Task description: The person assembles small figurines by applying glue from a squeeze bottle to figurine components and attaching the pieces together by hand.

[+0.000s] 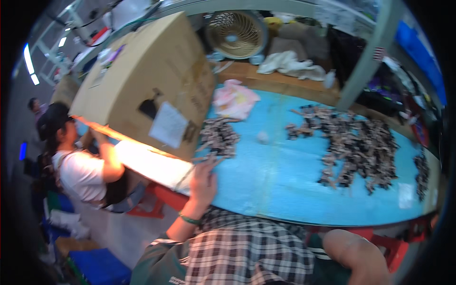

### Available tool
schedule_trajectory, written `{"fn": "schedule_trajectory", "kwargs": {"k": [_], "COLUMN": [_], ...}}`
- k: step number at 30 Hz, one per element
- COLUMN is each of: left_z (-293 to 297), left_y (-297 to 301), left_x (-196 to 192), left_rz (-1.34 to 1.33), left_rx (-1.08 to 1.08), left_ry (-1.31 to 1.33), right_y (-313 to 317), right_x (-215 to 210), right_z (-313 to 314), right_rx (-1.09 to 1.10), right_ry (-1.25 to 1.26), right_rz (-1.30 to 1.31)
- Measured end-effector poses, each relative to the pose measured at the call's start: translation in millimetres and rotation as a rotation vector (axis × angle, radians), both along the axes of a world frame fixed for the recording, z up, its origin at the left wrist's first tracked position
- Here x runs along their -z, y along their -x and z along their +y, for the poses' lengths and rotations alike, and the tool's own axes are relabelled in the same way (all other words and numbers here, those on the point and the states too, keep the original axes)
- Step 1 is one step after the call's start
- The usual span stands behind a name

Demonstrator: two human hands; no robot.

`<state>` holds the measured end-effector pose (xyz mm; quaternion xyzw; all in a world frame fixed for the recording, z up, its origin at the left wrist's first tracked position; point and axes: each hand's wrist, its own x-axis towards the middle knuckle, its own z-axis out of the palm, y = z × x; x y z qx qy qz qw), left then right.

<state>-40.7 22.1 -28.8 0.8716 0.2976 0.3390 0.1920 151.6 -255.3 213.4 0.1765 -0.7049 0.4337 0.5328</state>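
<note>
My left hand (203,179) reaches forward over the near edge of the blue table (280,185), a green band on its wrist. Its fingers are stretched out and touch the near end of a small heap of dark and beige pieces (219,137). Motion blur hides whether the fingers pinch any piece. My right hand is out of the picture. Only a bare rounded limb (355,254) shows at the lower right, above my checked shirt (237,256).
A big cardboard box (156,76) stands on the table's left end, close to my hand. A wide spread of the same pieces (361,142) covers the right half. Behind lie a pink cloth (233,99), a white cloth (289,64) and a fan (236,33). A seated person (80,166) works at the left.
</note>
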Motion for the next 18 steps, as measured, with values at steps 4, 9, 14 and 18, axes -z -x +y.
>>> {"fn": "schedule_trajectory", "kwargs": {"k": [4, 9, 14, 18], "left_z": [10, 7, -27, -39], "left_y": [-9, -3, -15, -23], "left_x": [7, 2, -21, -31], "left_rz": [0.038, 0.105, -0.014, -0.034], "left_rx": [0.019, -0.029, 0.115, 0.265], "left_ry": [-0.031, -0.039, 0.004, -0.053], "right_y": [-41, -95, -118, -124], "right_x": [71, 156, 180, 202], "right_z": [2, 36, 107, 145], "right_rx": [0.687, 2.081, 2.144, 2.137], "right_ry": [0.093, 0.6, 0.288, 0.248], "right_rz": [-0.078, -1.023, -1.149, -1.595]}}
